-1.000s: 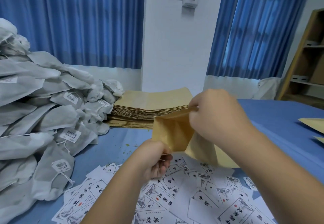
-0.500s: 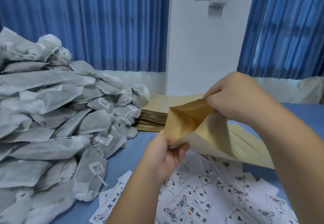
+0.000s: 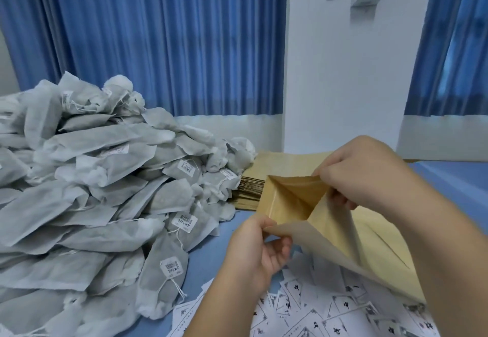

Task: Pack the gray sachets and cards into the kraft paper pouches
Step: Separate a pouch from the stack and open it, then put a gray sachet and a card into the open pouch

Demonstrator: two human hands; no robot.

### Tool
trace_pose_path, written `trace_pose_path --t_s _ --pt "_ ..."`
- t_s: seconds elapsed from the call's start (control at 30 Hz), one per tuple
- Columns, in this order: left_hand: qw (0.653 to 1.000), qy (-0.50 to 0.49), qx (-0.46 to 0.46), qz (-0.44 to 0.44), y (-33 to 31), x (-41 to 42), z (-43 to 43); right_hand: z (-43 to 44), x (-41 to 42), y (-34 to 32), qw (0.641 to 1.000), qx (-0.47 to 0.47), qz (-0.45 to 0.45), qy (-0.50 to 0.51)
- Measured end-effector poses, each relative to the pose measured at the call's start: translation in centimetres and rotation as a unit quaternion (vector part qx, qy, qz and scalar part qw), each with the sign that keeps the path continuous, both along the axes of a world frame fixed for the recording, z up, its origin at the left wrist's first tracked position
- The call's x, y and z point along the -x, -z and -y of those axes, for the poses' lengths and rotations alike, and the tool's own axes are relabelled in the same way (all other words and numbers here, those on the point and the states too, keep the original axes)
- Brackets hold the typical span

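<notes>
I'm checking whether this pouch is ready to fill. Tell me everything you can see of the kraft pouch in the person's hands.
The kraft pouch is tan-brown paper with a smoother, slightly shiny lining. Its mouth gapes wide open toward the camera; nothing shows inside. The left hand pinches the near lip, the right hand the far lip. It is held tilted over the printed cards, closed end trailing to the lower right, in front of the pouch stack.
</notes>
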State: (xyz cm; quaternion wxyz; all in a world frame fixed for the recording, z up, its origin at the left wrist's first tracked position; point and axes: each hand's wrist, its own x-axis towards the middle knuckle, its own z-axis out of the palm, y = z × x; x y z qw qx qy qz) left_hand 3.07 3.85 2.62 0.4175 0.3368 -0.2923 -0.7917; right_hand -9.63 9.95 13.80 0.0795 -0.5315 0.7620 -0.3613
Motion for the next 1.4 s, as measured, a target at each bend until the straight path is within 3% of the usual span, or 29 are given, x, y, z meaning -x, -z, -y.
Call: trace_pose_path --t_s 0.1,0.2,0.27,0.3,0.33,0.37,0.47,0.57,0.6,0.63,0.67,0.73,0.87,0.93,1.17,1.23,1.33,1.4 --pt "0.990 -0.056 0.086 0.098 -1.0 -0.2 -0.3 0.0 0.0 0.0 1.000 -0.012 0.014 -0.012" --pt "0.957 -0.117 0.193 0.180 -2.5 -0.9 0.0 -0.1 0.2 -0.2 0.999 -0.014 0.026 -0.021" --pt "0.929 -0.167 0.261 0.205 -3.6 -1.6 0.9 -0.1 0.5 -0.3 0.999 -0.012 0.028 -0.023" --pt "0.898 -0.196 0.307 0.246 -4.0 -2.0 1.6 -0.2 0.7 -0.3 0.999 -0.011 0.029 -0.024" --pt "0.846 -0.224 0.366 0.317 -4.5 -2.4 2.6 -0.1 0.9 -0.2 0.999 -0.010 0.029 -0.023" --pt "0.772 -0.243 0.428 0.403 -5.0 -2.8 3.8 -0.1 1.1 -0.2 0.999 -0.011 0.029 -0.023" --pt "0.511 -0.240 0.539 0.626 -7.3 -4.8 8.1 0.1 1.6 -0.1 0.999 -0.013 0.027 -0.021" --pt "0.241 -0.148 0.542 0.791 -9.6 -6.9 12.3 0.3 1.9 0.0 0.999 -0.024 0.019 -0.020" --pt "0.171 -0.109 0.540 0.817 -10.0 -7.4 13.4 0.4 2.0 0.0 0.999 -0.030 0.012 -0.020" --pt "0.122 -0.080 0.539 0.829 -10.3 -7.8 14.5 0.5 2.1 0.1 0.999 -0.036 0.005 -0.019" --pt "0.094 -0.063 0.540 0.834 -10.4 -8.0 15.4 0.6 2.2 0.1 0.999 -0.041 -0.001 -0.019" --pt "0.085 -0.047 0.528 0.843 -10.7 -7.8 17.0 0.8 2.3 0.2 0.999 -0.045 -0.008 -0.019" --pt "0.167 -0.045 0.468 0.866 -11.2 -7.1 19.2 1.0 2.3 0.4 0.999 -0.040 -0.019 -0.018" --pt "0.191 -0.049 0.454 0.869 -11.0 -7.0 20.0 1.1 2.3 0.4 0.999 -0.038 -0.028 -0.021" --pt "0.173 -0.110 0.494 0.845 -10.0 -7.0 21.1 1.1 2.3 0.4 0.998 -0.027 -0.049 -0.018" --pt "0.193 -0.148 0.522 0.818 -10.3 -7.0 20.5 1.1 2.5 0.6 0.998 -0.024 -0.050 -0.020" --pt "0.293 -0.240 0.594 0.710 -11.1 -7.0 18.0 1.1 2.7 0.5 0.998 -0.018 -0.054 -0.026" --pt "0.399 -0.280 0.638 0.596 -11.3 -6.6 15.1 1.0 2.7 0.4 0.998 -0.013 -0.055 -0.028"
